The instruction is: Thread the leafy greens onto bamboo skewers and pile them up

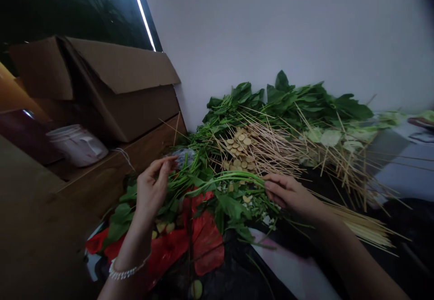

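Observation:
My right hand [288,192] pinches the cut ends of several long green vegetable stems [233,175], which stretch out to the left with leaves along them. My left hand [152,187], wearing a beaded bracelet, is raised at the left with thumb and fingers pressed together; what is between them, if anything, I cannot make out. Behind its fingertips lie more green stems and a crumpled clear plastic bag [185,157]. Under the held stems are loose leaves [233,205], chopped bits and a red plastic bag [205,246].
Skewered round slices [240,142] lie mid-pile, their sticks pointing right. Skewered leafy greens [288,96] rest against the white wall. Pale leaf skewers [332,138] and loose bamboo sticks [362,225] lie at right. A cardboard box [132,105] and plastic jar [77,145] stand at left.

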`<state>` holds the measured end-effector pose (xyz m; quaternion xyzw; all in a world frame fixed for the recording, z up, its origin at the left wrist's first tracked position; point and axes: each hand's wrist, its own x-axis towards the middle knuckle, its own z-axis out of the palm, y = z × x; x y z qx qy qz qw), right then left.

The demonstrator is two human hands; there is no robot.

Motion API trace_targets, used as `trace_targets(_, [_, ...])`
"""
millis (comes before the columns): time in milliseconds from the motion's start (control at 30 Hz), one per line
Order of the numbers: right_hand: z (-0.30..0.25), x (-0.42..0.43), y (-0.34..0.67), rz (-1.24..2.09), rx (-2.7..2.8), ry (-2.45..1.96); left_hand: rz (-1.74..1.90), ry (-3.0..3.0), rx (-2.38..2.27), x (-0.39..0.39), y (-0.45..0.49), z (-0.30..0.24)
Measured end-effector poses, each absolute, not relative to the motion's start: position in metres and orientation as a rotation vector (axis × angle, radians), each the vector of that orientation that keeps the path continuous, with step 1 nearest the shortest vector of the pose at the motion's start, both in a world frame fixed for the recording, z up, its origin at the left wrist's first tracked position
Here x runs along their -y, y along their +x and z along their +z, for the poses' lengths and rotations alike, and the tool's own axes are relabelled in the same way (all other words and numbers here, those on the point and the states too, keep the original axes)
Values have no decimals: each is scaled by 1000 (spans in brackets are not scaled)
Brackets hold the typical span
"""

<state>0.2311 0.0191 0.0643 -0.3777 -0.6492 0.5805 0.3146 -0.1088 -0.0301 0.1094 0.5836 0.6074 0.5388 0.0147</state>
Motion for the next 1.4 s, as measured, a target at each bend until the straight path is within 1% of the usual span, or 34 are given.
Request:
trace_targets(67, [64, -19, 229, 1526, 1711, -1006, 1733, 1883, -1886, 38, -99, 107])
trace_targets(133, [65, -18, 228, 1523, 1707, -1014, 1701, 2049, -1844, 43, -84, 103])
trace_targets(267, [69, -15, 226, 1510, 1711, -1007, 1454, 2443, -1740, 43, -58, 87])
trace_targets(367, [72, -12, 225, 1502, 1721, -995, 1303, 2617, -1757, 36, -49, 75])
trace_targets(500, [73, -10, 222, 1524, 1666, -1003, 1223, 2670, -1864, 31, -48, 68])
trace_targets(667, [69, -9, 217, 1552, 1542, -977, 1210, 2689, -1934, 34, -50, 67])
trace_targets(833, [62, -10, 214, 1578, 1529, -924, 1141, 2691, -2007, 35, -51, 62])
trace_targets(900, [60, -10, 212, 1578, 1553, -913, 1106, 2637, -2040, 32, -49, 59])
trace_targets(967, [59, -9, 210, 1594, 1581, -895, 1154, 2488, -2018, 28, -49, 56])
trace_targets(1033, [58, -9, 209, 1622, 1594, -880, 1328, 2173, -1918, 22, -52, 52])
trace_targets(1133, [58, -10, 208, 1644, 1571, -879, 1665, 1545, -1732, 12, -65, 48])
trace_targets(1233, [58, -10, 207, 1626, 1544, -875, 1839, 1239, -1665, 10, -72, 52])
trace_targets(1300, [59, -10, 205, 1625, 1554, -871, 1830, 1191, -1592, 14, -67, 57])
trace_targets(1400, [60, -8, 203, 1647, 1565, -865, 1652, 1246, -1429, 23, -44, 62])
